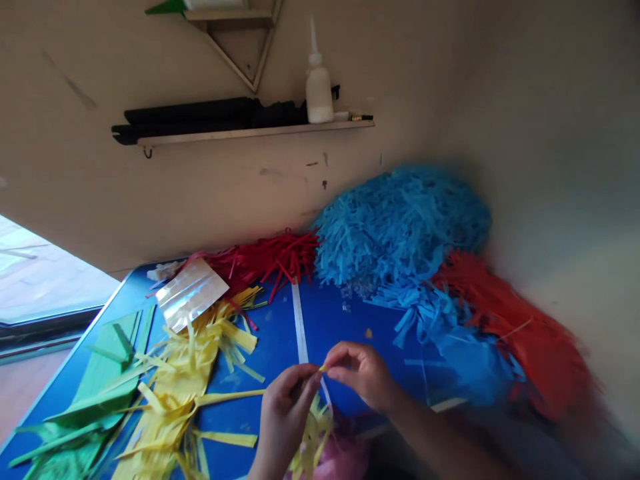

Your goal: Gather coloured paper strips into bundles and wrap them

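Near the front of the blue table (270, 327), my left hand (290, 400) pinches a small yellow piece (323, 369) between thumb and finger. From the right, my right hand (363, 373) pinches the same piece, its fingertips almost touching the left ones. Beneath my hands hang yellow paper strips (313, 437), beside some pink material (345, 457). A thin white strand runs down between my hands. To the left lies a bundle of fringed yellow paper (187, 370).
Green paper (100, 380) lies at the left, near a shiny clear packet (193, 293). Red fringe (260, 257), a big blue fringed heap (400, 220) and orange-red paper (530, 333) line the wall. Above, a shelf (250, 133) holds a white bottle (319, 90).
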